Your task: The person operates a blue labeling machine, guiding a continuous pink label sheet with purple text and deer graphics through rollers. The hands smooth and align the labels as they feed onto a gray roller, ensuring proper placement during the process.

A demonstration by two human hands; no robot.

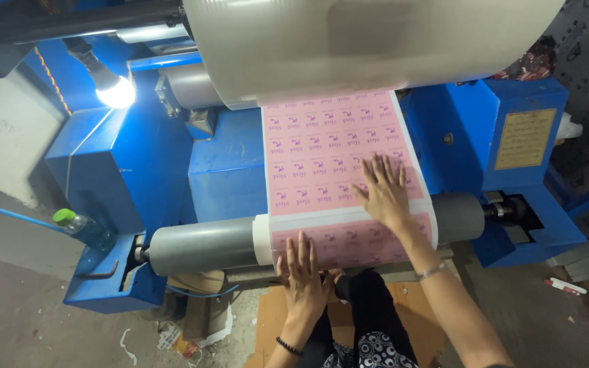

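Two bare hands lie flat, fingers spread, gripping nothing. The right hand [384, 192] presses the pink printed label sheet [339, 146] where it slopes down from a large shiny film roll [369, 41]. The left hand [303, 276] rests lower, where the sheet wraps a grey metal roller [202, 245]. Around them stands a blue machine frame [144, 163], with a lit bulb [115, 90] and a green-capped plastic bottle [83, 228] at left.
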